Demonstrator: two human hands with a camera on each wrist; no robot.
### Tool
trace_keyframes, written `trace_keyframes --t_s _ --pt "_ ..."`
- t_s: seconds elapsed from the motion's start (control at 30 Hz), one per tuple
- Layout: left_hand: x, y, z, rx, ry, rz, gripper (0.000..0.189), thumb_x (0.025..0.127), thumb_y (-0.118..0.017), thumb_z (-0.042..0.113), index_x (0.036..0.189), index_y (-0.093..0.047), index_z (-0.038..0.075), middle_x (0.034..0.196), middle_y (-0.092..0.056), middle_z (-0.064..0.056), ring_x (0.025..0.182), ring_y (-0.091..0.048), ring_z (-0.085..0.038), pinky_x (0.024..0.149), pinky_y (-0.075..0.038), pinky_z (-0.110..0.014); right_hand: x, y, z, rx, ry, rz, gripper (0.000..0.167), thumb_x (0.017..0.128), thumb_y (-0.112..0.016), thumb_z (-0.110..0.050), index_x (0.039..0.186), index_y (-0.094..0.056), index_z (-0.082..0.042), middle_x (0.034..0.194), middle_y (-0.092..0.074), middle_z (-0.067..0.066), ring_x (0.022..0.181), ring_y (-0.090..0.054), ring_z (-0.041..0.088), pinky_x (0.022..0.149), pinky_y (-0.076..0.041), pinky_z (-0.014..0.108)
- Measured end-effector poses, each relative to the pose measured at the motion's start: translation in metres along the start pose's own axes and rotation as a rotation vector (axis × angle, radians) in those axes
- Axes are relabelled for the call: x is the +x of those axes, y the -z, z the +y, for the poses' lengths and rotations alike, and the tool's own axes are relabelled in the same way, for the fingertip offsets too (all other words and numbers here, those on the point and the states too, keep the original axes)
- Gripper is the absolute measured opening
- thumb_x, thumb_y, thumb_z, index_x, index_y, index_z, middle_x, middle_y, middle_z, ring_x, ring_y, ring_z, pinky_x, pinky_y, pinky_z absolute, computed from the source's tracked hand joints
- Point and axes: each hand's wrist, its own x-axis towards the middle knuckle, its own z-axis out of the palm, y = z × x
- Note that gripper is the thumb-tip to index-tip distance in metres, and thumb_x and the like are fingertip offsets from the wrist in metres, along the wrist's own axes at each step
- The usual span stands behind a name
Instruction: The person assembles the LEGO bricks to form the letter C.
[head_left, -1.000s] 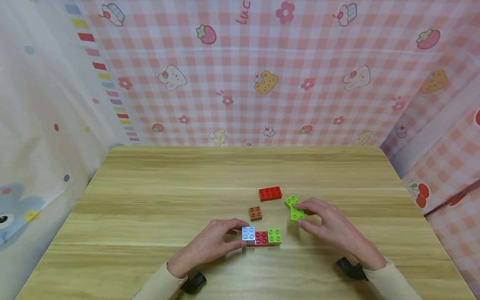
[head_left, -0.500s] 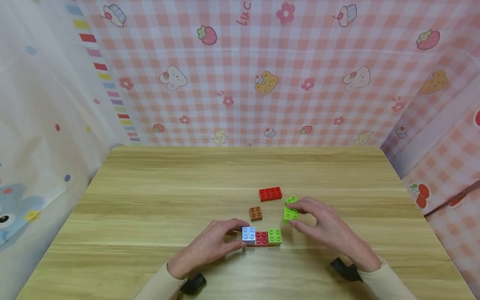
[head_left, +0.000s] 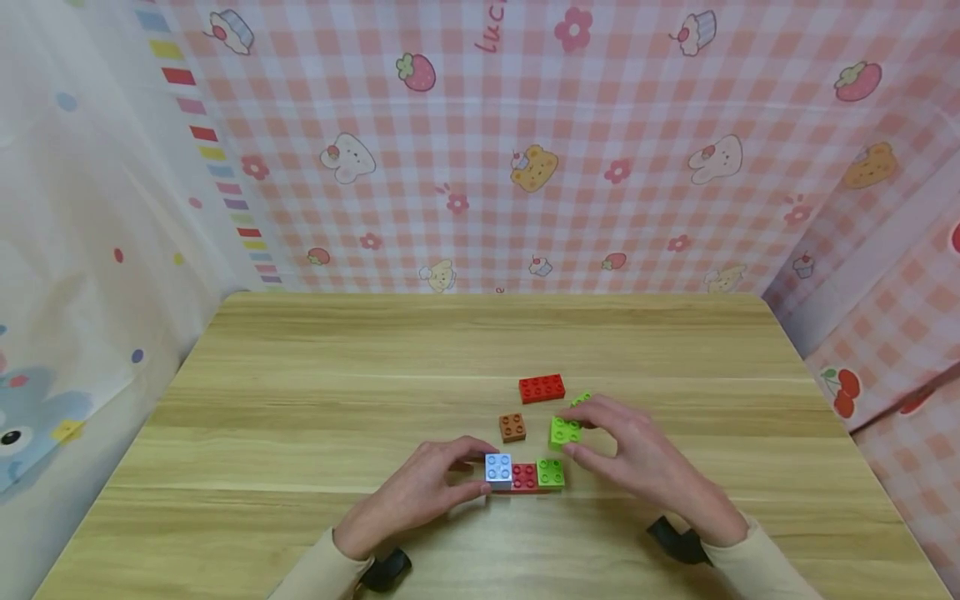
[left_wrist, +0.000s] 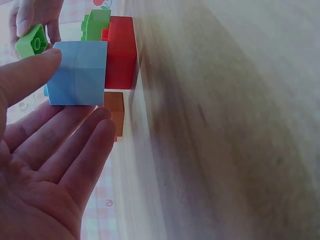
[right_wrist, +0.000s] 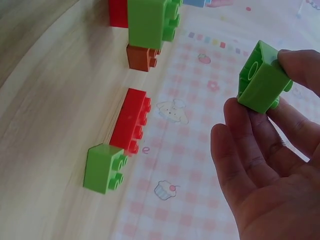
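My left hand [head_left: 427, 483] pinches a light blue brick [head_left: 498, 472] between thumb and fingers. That brick sits on the left end of a long red brick [left_wrist: 121, 55], whose bare studs show in the middle. A green brick [head_left: 551, 472] is on its right end. My right hand [head_left: 637, 446] pinches another green brick [right_wrist: 264, 77] by its sides, held in the air above the table. Its hollow underside shows in the right wrist view. In the head view it appears just behind the green brick on the red one.
Behind the joined bricks a small brown brick [head_left: 512, 427] lies on the wooden table [head_left: 300, 375]. Farther back is a loose red brick [head_left: 542, 388]. A third green brick [right_wrist: 103, 168] stands beside it, mostly covered by my right hand in the head view.
My right hand has lifted the green brick and moved left with it, toward the joined bricks. My left hand has stayed on the light blue brick.
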Motion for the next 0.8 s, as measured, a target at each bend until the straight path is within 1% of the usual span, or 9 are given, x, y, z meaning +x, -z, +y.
trace_keyframes --t_s 0.07,0.23,0.33,0.53,0.8 --pt "-0.001 -0.001 0.000 -0.002 -0.005 0.008 0.039 0.096 -0.076 0.026 0.131 -0.065 0.012 0.129 -0.070 -0.004 0.114 -0.068 -0.020 0.098 -0.056 -0.034 0.001 -0.001 -0.001 0.002 0.005 -0.004 0.033 0.094 -0.078 -0.018 0.126 -0.071 -0.014 0.114 -0.070 -0.007 0.104 -0.068 0.015 0.086 -0.061 0.043" --pt "-0.002 -0.002 -0.001 -0.004 -0.023 0.029 0.039 0.095 -0.077 0.025 0.129 -0.066 0.011 0.127 -0.071 -0.005 0.112 -0.069 -0.021 0.097 -0.057 -0.032 0.004 -0.005 -0.004 0.006 0.034 -0.009 0.033 0.095 -0.078 -0.019 0.127 -0.071 -0.014 0.120 -0.071 -0.004 0.106 -0.068 0.016 0.088 -0.061 0.041" --pt "-0.002 -0.002 -0.001 -0.008 -0.025 0.032 0.038 0.095 -0.077 0.026 0.128 -0.066 0.011 0.126 -0.072 -0.005 0.111 -0.069 -0.020 0.096 -0.057 -0.031 0.006 -0.008 -0.006 0.006 0.049 -0.015 0.034 0.095 -0.078 -0.020 0.127 -0.070 -0.014 0.123 -0.071 -0.003 0.108 -0.068 0.016 0.091 -0.060 0.042" --pt "-0.002 -0.001 0.001 -0.016 -0.008 0.018 0.037 0.097 -0.075 0.027 0.129 -0.066 0.012 0.126 -0.071 -0.003 0.112 -0.069 -0.018 0.096 -0.057 -0.031 0.010 -0.011 -0.010 0.025 0.045 -0.039 0.035 0.095 -0.078 -0.022 0.128 -0.070 -0.015 0.125 -0.069 -0.005 0.109 -0.068 0.015 0.091 -0.060 0.041" --pt "-0.002 -0.001 0.003 -0.012 0.007 0.011 0.035 0.098 -0.074 0.028 0.129 -0.066 0.014 0.126 -0.071 -0.003 0.112 -0.069 -0.018 0.096 -0.057 -0.032 0.014 -0.017 -0.011 0.059 0.092 -0.060 0.036 0.093 -0.080 -0.023 0.127 -0.070 -0.015 0.127 -0.067 -0.006 0.112 -0.066 0.011 0.092 -0.059 0.037"
